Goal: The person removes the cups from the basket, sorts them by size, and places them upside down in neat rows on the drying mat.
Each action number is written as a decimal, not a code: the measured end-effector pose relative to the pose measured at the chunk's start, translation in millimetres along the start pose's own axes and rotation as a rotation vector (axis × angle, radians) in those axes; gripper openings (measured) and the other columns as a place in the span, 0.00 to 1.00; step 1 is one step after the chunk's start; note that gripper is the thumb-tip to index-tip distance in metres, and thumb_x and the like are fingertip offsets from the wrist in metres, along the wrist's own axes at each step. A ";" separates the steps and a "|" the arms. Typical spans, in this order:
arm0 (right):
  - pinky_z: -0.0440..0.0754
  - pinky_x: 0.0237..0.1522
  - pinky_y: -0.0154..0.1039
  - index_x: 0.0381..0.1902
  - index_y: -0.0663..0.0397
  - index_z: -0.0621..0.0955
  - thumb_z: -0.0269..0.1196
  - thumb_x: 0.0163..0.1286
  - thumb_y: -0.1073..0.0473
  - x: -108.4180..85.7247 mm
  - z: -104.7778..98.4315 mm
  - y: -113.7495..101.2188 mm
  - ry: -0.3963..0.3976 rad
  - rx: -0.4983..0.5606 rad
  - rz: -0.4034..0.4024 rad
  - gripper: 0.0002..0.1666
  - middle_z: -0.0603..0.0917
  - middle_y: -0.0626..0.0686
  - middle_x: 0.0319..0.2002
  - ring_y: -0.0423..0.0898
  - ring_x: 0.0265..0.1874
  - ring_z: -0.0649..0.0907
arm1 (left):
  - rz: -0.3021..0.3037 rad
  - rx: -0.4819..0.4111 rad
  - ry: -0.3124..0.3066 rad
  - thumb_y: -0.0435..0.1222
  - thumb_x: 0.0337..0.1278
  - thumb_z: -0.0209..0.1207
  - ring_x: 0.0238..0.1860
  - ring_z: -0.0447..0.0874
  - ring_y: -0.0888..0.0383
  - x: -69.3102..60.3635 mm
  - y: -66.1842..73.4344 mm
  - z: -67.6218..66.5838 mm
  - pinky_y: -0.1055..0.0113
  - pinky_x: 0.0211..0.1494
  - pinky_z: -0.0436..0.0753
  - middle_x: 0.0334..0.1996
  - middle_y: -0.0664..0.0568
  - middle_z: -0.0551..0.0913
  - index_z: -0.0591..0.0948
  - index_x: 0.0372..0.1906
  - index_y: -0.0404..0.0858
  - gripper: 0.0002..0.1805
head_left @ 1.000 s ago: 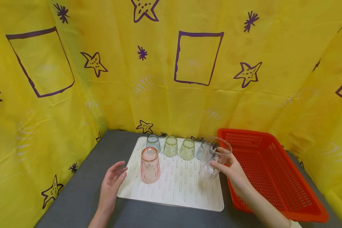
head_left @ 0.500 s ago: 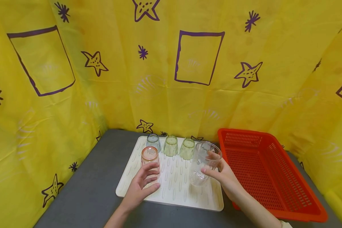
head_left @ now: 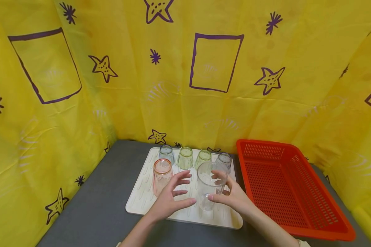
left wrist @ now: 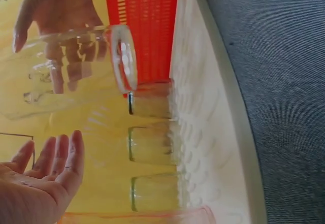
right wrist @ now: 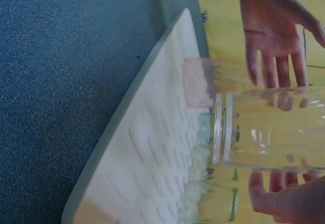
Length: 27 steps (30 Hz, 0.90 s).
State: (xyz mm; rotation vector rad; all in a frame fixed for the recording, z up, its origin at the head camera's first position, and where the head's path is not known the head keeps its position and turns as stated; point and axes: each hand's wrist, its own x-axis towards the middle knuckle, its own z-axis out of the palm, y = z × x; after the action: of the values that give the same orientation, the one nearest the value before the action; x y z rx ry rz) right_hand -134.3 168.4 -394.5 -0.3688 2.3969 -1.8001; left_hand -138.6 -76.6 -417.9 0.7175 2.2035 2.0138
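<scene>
My right hand (head_left: 235, 200) holds a clear drinking glass (head_left: 208, 188) with its rim up, above the white ridged drying mat (head_left: 142, 202). In the right wrist view the thick base of this glass (right wrist: 269, 132) hangs apart from the mat. Just left of the glass is my left hand (head_left: 170, 200), fingers spread and holding nothing. The left wrist view also shows a gap between the left hand (left wrist: 45, 183) and the glass. Behind the left hand, a tall pink glass (head_left: 159, 180) stands upside down on the mat, partly hidden.
Along the mat's back edge stand a blue glass (head_left: 166, 156), a green glass (head_left: 185, 159), a second green glass (head_left: 203, 157) and a greyish glass (head_left: 225, 159), all upside down. A red perforated basket (head_left: 247, 181) is at the right. Yellow curtain (head_left: 173, 109) surrounds the grey table (head_left: 89, 206).
My right hand has carried the clear glass left and toward me, uncovering the greyish glass. My left hand has moved right, from beside the mat, past the pink glass to near the clear one.
</scene>
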 end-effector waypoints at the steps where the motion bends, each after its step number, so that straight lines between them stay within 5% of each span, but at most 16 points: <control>1: 0.69 0.60 0.59 0.66 0.45 0.71 0.73 0.55 0.57 -0.1 1.1 0.9 -0.010 -0.007 -0.007 0.41 0.72 0.61 0.60 0.57 0.59 0.70 | -0.001 0.005 -0.006 0.36 0.51 0.71 0.62 0.71 0.48 1.4 1.3 1.3 0.58 0.58 0.77 0.63 0.49 0.72 0.66 0.69 0.46 0.40; 16: 0.68 0.59 0.62 0.67 0.48 0.69 0.75 0.54 0.53 -1.7 13.8 9.1 -0.149 -0.076 -0.068 0.44 0.72 0.57 0.62 0.59 0.63 0.68 | 0.016 0.140 -0.040 0.43 0.41 0.76 0.60 0.73 0.52 9.0 12.9 12.2 0.58 0.55 0.77 0.59 0.57 0.75 0.66 0.69 0.54 0.46; 27: 0.68 0.58 0.60 0.68 0.49 0.68 0.75 0.54 0.53 -3.2 16.8 13.1 -0.151 -0.080 -0.087 0.46 0.72 0.56 0.61 0.59 0.62 0.69 | -0.012 0.084 -0.016 0.41 0.40 0.77 0.58 0.74 0.48 6.8 8.6 11.7 0.58 0.52 0.78 0.55 0.58 0.78 0.69 0.67 0.47 0.44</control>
State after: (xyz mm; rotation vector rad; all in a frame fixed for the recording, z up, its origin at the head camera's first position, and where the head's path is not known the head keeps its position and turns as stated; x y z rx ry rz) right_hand -128.8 157.1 -412.0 -0.6032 2.3865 -1.6484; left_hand -137.9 -62.9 -409.6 0.7236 2.2902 1.9130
